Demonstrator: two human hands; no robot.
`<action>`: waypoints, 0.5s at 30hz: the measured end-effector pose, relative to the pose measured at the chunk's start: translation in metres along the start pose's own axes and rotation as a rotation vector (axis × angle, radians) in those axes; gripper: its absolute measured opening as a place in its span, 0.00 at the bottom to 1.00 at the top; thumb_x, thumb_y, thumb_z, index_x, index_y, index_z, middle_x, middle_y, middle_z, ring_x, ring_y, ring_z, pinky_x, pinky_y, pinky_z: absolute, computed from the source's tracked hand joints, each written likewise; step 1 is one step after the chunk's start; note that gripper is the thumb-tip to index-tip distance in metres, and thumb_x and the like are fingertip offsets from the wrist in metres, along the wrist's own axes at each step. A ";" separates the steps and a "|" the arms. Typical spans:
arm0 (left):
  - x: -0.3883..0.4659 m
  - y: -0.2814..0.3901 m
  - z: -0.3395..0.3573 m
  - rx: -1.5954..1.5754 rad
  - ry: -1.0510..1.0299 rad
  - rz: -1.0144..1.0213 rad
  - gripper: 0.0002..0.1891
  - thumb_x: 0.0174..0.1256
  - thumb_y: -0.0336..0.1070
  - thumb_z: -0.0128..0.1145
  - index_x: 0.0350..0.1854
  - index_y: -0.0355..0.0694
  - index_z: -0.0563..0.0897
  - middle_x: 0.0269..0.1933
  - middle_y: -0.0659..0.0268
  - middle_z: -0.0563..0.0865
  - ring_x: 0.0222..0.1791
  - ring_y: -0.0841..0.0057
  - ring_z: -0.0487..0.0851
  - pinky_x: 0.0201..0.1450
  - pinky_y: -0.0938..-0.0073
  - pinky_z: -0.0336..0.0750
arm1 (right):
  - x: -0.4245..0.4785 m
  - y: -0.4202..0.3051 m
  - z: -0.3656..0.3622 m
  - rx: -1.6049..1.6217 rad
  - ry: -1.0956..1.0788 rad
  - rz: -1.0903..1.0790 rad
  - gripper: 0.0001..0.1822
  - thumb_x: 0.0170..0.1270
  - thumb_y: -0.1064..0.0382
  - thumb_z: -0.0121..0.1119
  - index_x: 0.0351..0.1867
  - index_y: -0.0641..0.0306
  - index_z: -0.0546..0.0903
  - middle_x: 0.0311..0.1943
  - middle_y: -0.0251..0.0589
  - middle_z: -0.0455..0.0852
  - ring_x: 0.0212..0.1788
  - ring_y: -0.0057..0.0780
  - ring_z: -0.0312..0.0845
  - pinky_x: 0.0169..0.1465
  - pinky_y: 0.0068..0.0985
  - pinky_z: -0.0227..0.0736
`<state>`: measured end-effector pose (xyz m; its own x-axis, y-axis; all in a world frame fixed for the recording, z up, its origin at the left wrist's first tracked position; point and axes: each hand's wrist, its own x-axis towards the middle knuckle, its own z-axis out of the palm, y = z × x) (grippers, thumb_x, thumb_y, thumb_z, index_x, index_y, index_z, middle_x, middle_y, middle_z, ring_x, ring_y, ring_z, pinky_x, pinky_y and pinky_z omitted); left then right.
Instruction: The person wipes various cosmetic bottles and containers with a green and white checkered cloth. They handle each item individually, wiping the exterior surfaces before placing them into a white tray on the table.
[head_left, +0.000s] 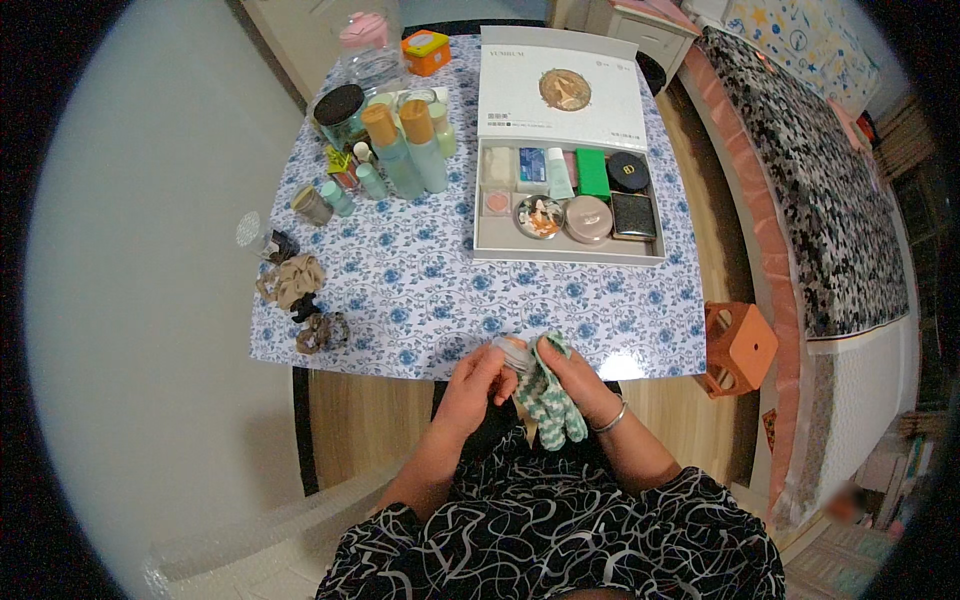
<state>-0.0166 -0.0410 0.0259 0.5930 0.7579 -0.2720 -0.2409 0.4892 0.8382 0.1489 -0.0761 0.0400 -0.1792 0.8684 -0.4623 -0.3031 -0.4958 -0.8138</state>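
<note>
At the table's near edge, my left hand (480, 379) pinches a small whitish, translucent item (513, 354); its exact kind is unclear. My right hand (574, 379), with a bangle at the wrist, grips a green-and-white zigzag knitted glove (551, 411) near its opening. The glove's fingers hang down over my lap. The whitish item meets the glove's upper edge, and I cannot tell whether part of it is inside. Beyond my hands, an open white box (487, 246) holds a compact (628, 171), a green box (592, 172), a small tube (558, 174) and several round cases.
Bottles with wooden caps (405, 161), small jars (371, 182) and a black-lidded jar (341, 116) stand at the back left. Hair scrunchies (300, 279) lie along the left edge. An orange stool (742, 349) is right of the table, beside a bed (847, 210).
</note>
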 end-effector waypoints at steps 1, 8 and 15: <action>0.001 -0.001 -0.001 -0.099 -0.012 -0.037 0.23 0.68 0.51 0.37 0.50 0.36 0.72 0.17 0.71 0.70 0.17 0.85 0.64 0.21 0.83 0.58 | -0.001 -0.003 0.002 -0.005 0.002 0.007 0.25 0.66 0.46 0.44 0.50 0.65 0.76 0.40 0.33 0.79 0.41 0.18 0.70 0.47 0.20 0.66; 0.004 0.002 -0.001 -0.464 -0.019 -0.273 0.33 0.64 0.64 0.29 0.46 0.36 0.74 0.13 0.70 0.66 0.11 0.79 0.61 0.18 0.78 0.56 | 0.000 0.005 -0.005 -0.166 0.019 -0.035 0.20 0.65 0.51 0.49 0.46 0.66 0.77 0.39 0.32 0.80 0.40 0.17 0.70 0.46 0.19 0.66; 0.003 0.001 -0.001 -0.627 -0.044 -0.323 0.33 0.62 0.65 0.31 0.44 0.38 0.75 0.12 0.70 0.65 0.10 0.78 0.61 0.17 0.77 0.57 | -0.002 0.005 -0.004 -0.226 0.043 -0.089 0.19 0.63 0.52 0.52 0.44 0.67 0.77 0.37 0.33 0.80 0.40 0.18 0.69 0.46 0.20 0.66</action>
<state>-0.0153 -0.0379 0.0256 0.7370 0.5211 -0.4304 -0.4370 0.8532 0.2847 0.1512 -0.0802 0.0356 -0.1191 0.9107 -0.3956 -0.0981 -0.4073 -0.9080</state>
